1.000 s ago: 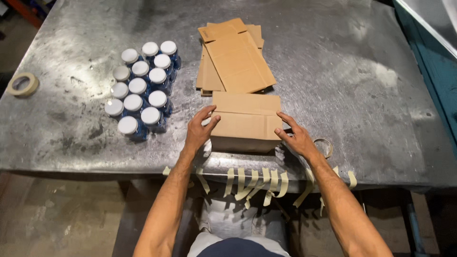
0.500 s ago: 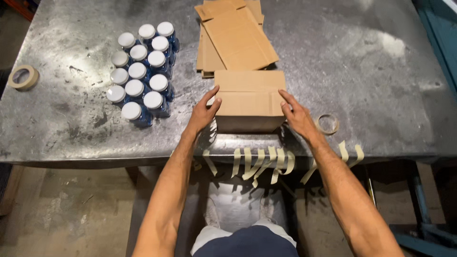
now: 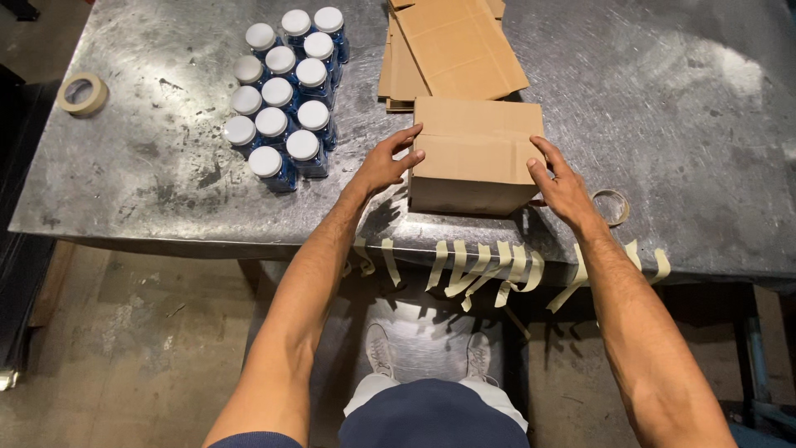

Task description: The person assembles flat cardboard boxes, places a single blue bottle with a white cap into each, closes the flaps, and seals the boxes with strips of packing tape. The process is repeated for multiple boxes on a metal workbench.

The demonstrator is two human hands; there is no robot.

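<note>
Brown box (image 3: 477, 153) — flat cartons (image 3: 456, 46) behind

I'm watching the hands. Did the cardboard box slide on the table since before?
Cannot tell for sure. The camera shifted, but the cardboard box sits about as near the flat cardboard stack as before, between the left hand and right hand.

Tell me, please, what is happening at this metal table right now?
A person stands at the metal table with both hands on a closed cardboard box: the left hand on its left side, the right hand on its right. Flat cardboard blanks lie behind it, blue bottles with white caps cluster to the left, and tape strips hang off the near edge.
</note>
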